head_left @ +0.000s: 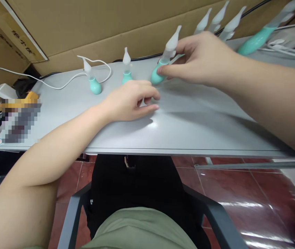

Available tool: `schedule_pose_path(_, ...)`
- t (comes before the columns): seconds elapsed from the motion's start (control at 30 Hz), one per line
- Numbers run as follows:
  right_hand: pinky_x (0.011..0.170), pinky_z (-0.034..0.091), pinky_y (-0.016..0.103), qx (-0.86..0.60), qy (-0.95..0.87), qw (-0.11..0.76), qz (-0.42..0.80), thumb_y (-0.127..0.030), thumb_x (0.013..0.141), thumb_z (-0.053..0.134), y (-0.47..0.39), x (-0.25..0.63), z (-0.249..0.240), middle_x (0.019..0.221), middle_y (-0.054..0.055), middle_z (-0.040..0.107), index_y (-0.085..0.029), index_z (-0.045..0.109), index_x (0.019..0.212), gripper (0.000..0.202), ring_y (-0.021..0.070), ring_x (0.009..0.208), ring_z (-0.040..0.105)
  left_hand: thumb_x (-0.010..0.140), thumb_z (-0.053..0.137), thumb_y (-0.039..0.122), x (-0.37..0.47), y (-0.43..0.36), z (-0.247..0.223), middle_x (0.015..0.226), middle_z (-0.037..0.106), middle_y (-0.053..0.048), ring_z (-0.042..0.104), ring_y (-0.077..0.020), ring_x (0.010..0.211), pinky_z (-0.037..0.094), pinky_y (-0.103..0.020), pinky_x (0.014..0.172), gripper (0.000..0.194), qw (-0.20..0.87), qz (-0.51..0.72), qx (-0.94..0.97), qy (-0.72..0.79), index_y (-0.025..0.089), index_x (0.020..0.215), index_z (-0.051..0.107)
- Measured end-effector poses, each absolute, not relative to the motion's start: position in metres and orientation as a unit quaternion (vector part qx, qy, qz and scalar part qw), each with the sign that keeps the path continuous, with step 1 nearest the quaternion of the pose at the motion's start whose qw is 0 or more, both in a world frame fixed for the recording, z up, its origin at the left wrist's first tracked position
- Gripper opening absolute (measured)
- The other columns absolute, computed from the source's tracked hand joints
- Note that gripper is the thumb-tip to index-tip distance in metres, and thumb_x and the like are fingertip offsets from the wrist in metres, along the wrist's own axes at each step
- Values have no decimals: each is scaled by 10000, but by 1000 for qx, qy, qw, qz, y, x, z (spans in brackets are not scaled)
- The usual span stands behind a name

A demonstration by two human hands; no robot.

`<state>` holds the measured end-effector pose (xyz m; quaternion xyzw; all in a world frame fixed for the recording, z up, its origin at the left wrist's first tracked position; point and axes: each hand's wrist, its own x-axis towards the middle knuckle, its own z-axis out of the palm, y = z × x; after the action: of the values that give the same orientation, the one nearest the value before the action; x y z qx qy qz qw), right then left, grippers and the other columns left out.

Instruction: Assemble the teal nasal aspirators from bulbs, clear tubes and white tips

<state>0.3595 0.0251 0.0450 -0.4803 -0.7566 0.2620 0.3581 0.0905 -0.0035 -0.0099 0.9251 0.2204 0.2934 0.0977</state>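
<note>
My right hand [204, 58] is closed around a nasal aspirator [158, 73] with a teal bulb, clear middle and white pointed tip. Its thumb presses the bulb, and the aspirator leans slightly to the right. More teal shows behind the fingers, but I cannot tell what it belongs to. My left hand [134, 100] hovers or rests low over the table, fingers loosely curled, thumb apart, holding nothing. Just behind it stands a second aspirator [127, 67], its bulb partly covered by the hand. Farther left is a third aspirator [94, 85], tilted a little.
Several more aspirators [232, 24] stand behind my right arm, with a larger-looking one [257, 40] at far right. A cardboard wall [92, 24] backs the grey table [189, 135]. White cables [64, 84], a charger [6, 91] and a blurred-out item [21, 121] lie left.
</note>
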Motion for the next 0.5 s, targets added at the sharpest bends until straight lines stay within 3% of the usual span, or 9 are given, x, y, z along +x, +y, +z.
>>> schedule_pose_path(0.1, 820, 462, 377, -560, -740, 304, 215, -129, 1043, 922, 25, 344, 61, 877, 24, 774, -213, 811, 913, 191, 172, 824, 611, 1144, 793, 253, 90, -7, -7, 1060, 835, -55, 769, -194, 842, 624, -368, 841, 170, 97, 236, 946, 198, 264, 1245, 929)
schedule_pose_path(0.23, 840, 456, 353, -561, -741, 299, 217, -80, 1045, 899, 32, 329, 50, 945, 17, 755, -202, 724, 909, 253, 151, 889, 598, 1156, 767, 232, 89, -11, -1, 1118, 874, -77, 775, -199, 844, 625, -388, 836, 202, 101, 204, 953, 199, 246, 1258, 941)
schedule_pose_path(0.4, 929, 487, 389, -571, -742, 280, 214, -133, 1107, 912, 42, 329, 26, 969, 9, 678, -245, 627, 960, 339, 151, 906, 578, 1169, 752, 200, 93, -20, 7, 1194, 892, -75, 878, -253, 1011, 645, -420, 882, 227, 65, 148, 955, 248, 270, 1291, 930)
schedule_pose_path(0.5, 1016, 533, 420, -585, -732, 266, 227, -123, 1095, 968, 44, 332, 23, 1079, 35, 722, -250, 603, 987, 401, 155, 945, 603, 1172, 730, 184, 98, -26, 11, 1263, 901, -80, 917, -313, 1145, 650, -462, 898, 238, 10, 91, 955, 283, 280, 1283, 918)
